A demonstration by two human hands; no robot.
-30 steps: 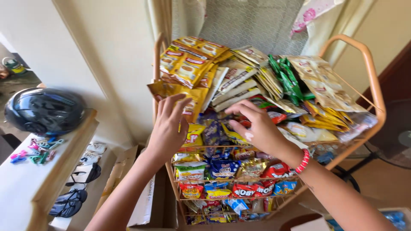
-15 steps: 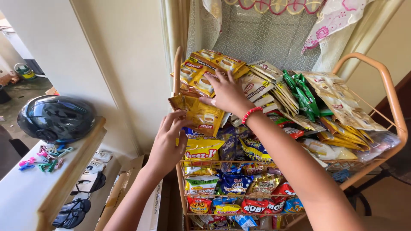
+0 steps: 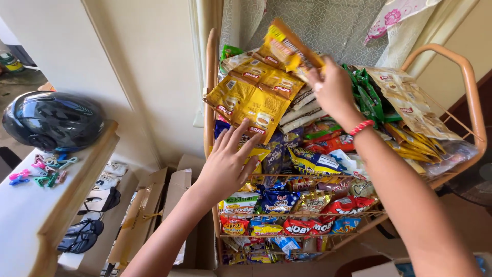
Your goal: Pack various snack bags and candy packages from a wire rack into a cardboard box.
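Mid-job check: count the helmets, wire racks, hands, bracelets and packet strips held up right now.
Dark helmet: 1
Orange wire rack: 1
Hands: 2, left hand open, right hand gripping
Red bracelet: 1
Yellow packet strip held up by the right hand: 1
Total: 6

One head-worn camera gives the only view. It looks steeply down and forward from above the person's arms, close to a wire rack (image 3: 464, 77) of snack packets that fills the centre and right. The left edge takes in a white surface (image 3: 20, 215) with a dark helmet (image 3: 51, 120), and the floor far below.
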